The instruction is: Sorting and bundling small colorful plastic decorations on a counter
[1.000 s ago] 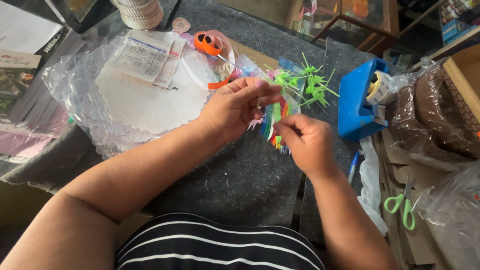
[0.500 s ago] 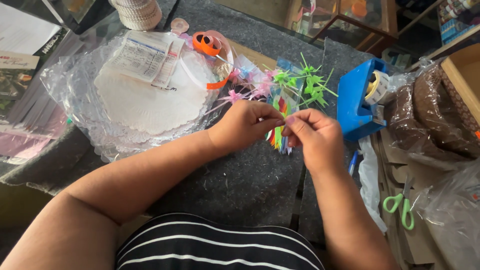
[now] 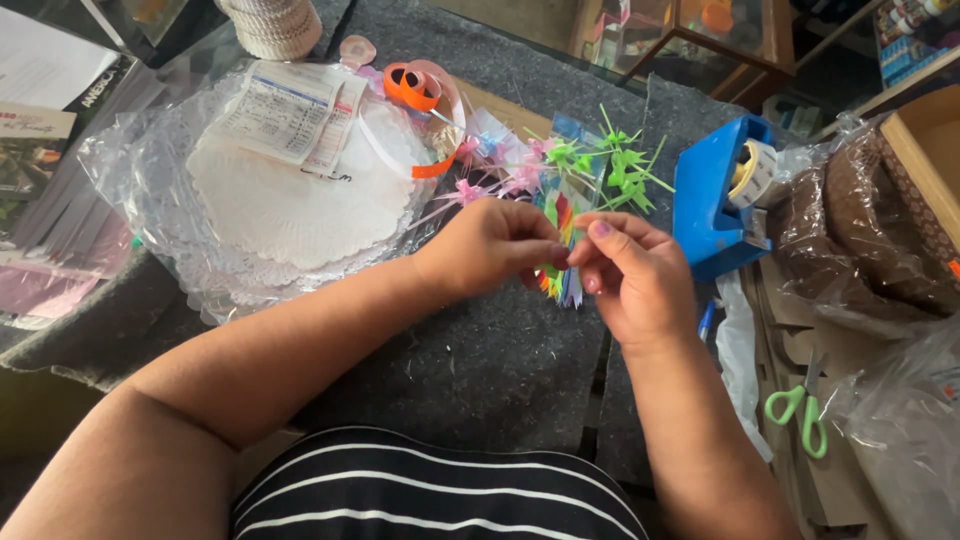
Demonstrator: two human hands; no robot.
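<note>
1. The left hand (image 3: 495, 245) and right hand (image 3: 630, 270) meet over the counter (image 3: 480, 370), wrists angled inward, fingers pinched together on a small bundle of colourful strips (image 3: 562, 250) held between both sets of fingertips.
2. The strips look thin and glossy, striped in several colours; the counter is covered in dark grey felt.
3. Just beyond the fingers lie green and pink ribbon bows (image 3: 600, 165). To their right stands a blue tape dispenser (image 3: 715, 205); to their left, white lace doilies in clear plastic (image 3: 270, 200). Green-handled scissors (image 3: 800, 410) lie well to the right.
</note>
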